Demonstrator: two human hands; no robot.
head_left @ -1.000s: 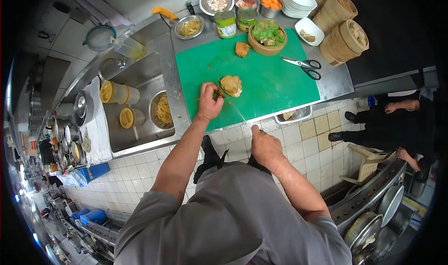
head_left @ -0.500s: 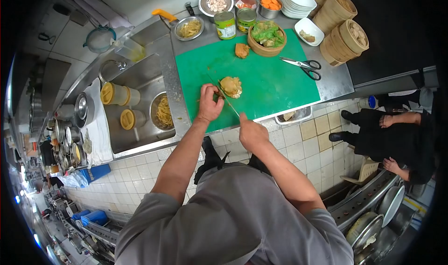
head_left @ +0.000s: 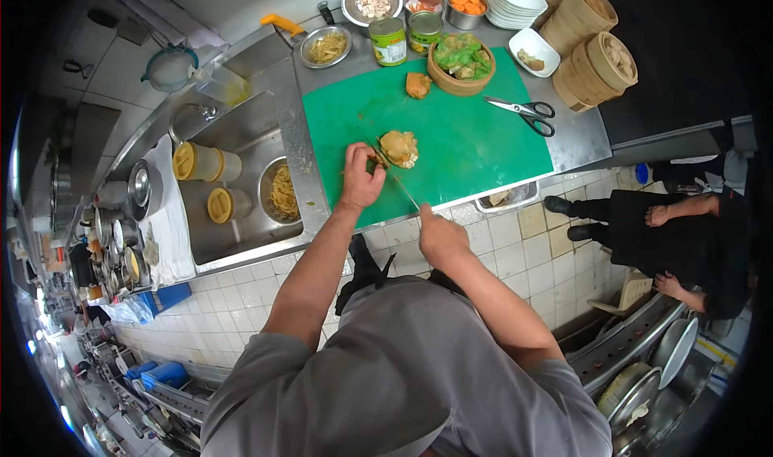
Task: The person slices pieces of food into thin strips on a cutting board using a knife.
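Brown food [head_left: 374,166] lies against left hand [head_left: 362,178]; knife [head_left: 409,193] alongside.

Right grip [head_left: 443,236] holds knife [head_left: 409,194] — left grip [head_left: 361,179], food [head_left: 373,166].

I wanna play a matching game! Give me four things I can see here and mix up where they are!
Things:
1. Knife
2. Scissors
3. Leafy greens
4. Yellow-lidded tubs

Places:
A. in the sink
B. in the right hand
C. in the round bamboo basket
D. across the green board's edge

Pairs: 1-B, 2-D, 3-C, 4-A
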